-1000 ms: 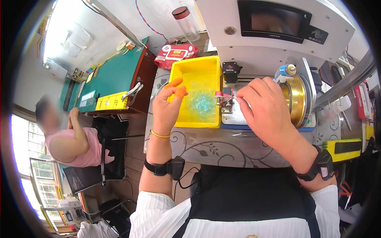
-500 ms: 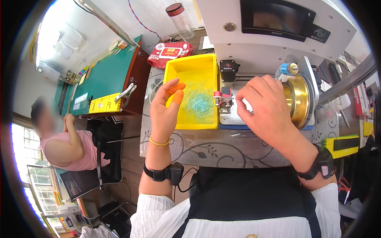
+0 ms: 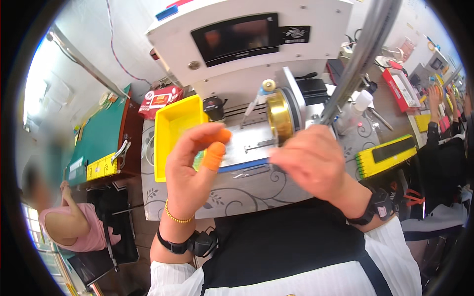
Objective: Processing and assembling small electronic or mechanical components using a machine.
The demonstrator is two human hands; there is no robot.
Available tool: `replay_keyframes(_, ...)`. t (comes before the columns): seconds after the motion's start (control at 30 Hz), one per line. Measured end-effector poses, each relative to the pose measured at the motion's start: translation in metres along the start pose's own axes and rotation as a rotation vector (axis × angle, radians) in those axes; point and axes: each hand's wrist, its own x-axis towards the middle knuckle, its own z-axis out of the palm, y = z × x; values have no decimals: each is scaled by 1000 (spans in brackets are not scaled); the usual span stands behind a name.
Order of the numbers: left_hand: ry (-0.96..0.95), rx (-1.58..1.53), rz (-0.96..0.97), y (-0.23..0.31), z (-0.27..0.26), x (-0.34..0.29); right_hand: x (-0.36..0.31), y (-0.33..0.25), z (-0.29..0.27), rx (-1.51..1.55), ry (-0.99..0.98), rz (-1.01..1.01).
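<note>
My left hand (image 3: 190, 167) is raised before the yellow bin (image 3: 161, 148), with orange covers on its thumb and index finger. Those fingers stand apart and nothing shows between them. My right hand (image 3: 313, 160) hovers just in front of the gold wheel (image 3: 280, 118), blurred by motion. Its thumb and index finger are pinched together; what they hold, if anything, is too fine to see. Between the hands lies the machine's silver metal plate (image 3: 247, 140), with a blue front edge. My left hand hides much of the bin's contents; a small greenish patch shows beside the palm.
A white machine with a dark screen (image 3: 237, 39) stands behind the plate. A metal post (image 3: 358, 59) rises at its right. A yellow and black case (image 3: 387, 155) lies on the right of the table. A person in pink (image 3: 74, 222) sits at left; another person's hands are far right.
The view has turned to the right. My right hand has come back toward me, off the plate to its front edge. My left hand has shifted right, across the bin's near right corner.
</note>
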Motion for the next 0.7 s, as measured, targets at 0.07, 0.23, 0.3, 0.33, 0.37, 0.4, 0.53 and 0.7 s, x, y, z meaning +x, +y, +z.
replay_keyframes(0.07,-335,58,26,20,18,3,-28,21,-31,-32,87,184)
replay_keyframes(0.23,-679,-226,-274,49,102,19,-61,56,-78,314,309,977)
replay_keyframes(0.3,-674,-213,-330,39,136,23,-54,69,-77,470,367,1131)
replay_keyframes(0.33,-640,-174,-319,33,152,25,-55,76,-71,520,339,1150)
replay_keyframes(0.37,-612,-136,-304,29,168,28,-56,82,-68,566,317,1169)
replay_keyframes(0.4,-619,-132,-301,24,181,30,-57,89,-66,606,316,1189)
replay_keyframes(0.53,-452,-41,-288,7,212,36,-60,98,-59,634,291,1182)
replay_keyframes(0.7,-383,42,-204,-11,227,43,-66,108,-58,694,347,1171)
